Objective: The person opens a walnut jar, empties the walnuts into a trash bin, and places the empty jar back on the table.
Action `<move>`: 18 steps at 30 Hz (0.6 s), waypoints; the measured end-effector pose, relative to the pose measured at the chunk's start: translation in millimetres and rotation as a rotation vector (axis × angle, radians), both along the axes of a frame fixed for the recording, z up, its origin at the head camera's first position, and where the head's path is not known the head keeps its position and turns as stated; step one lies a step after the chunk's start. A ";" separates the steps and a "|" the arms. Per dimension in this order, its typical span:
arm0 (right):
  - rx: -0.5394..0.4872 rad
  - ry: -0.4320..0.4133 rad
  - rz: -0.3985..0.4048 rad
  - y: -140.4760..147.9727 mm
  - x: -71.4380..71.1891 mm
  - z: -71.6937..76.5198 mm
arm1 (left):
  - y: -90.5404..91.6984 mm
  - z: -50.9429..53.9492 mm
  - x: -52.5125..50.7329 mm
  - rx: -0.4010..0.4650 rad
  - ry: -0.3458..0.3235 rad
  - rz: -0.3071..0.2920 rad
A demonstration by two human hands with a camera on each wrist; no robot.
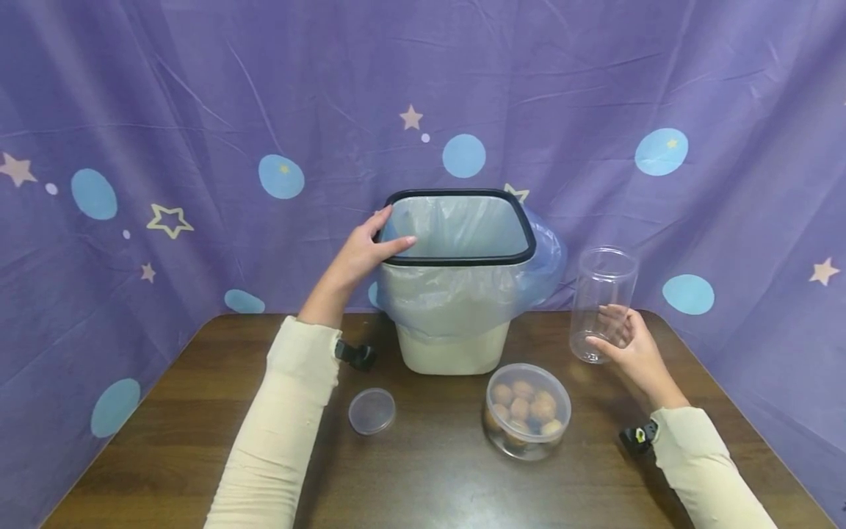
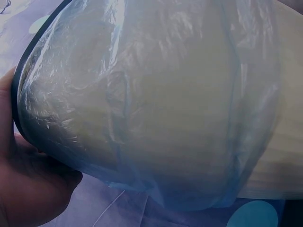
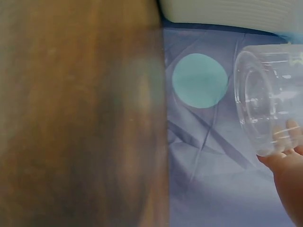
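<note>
My left hand [image 1: 360,253] grips the left side of the black rim [image 1: 463,261] of a cream trash bin [image 1: 452,356], its thumb reaching over the opening. A translucent blue bag [image 2: 180,109] lines the bin and hangs over its outside. In my right hand [image 1: 631,349] is a tall clear plastic jar [image 1: 606,283], held near its lower part with fingers and thumb around it. Nothing shows inside the jar. The right wrist view shows the jar's base [image 3: 258,101] apart from the tabletop.
A round clear container [image 1: 529,415] with several brown, walnut-like balls stands in front of the bin, a translucent cover on top. Left of it lies a small round translucent lid [image 1: 372,411] on the wooden table [image 1: 423,477]. A purple curtain [image 1: 370,88] hangs behind.
</note>
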State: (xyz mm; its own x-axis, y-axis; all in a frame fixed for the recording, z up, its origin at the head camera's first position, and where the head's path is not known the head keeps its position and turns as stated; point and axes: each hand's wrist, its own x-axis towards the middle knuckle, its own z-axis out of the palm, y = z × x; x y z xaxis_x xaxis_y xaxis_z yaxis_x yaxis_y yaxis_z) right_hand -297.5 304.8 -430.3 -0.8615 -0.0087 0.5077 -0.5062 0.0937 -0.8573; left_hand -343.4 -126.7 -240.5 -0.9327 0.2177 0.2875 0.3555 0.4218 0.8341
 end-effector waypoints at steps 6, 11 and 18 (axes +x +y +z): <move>0.120 -0.164 -0.040 -3.4 5.4 -2.1 | 1.0 -0.5 0.2 0.003 0.001 -0.001; 0.251 -0.239 -0.041 -3.7 5.9 -4.8 | 0.1 -1.1 1.2 0.004 0.000 0.003; 0.252 -0.219 -0.013 0.6 0.1 -11.6 | -1.0 -0.6 0.3 0.011 -0.008 0.007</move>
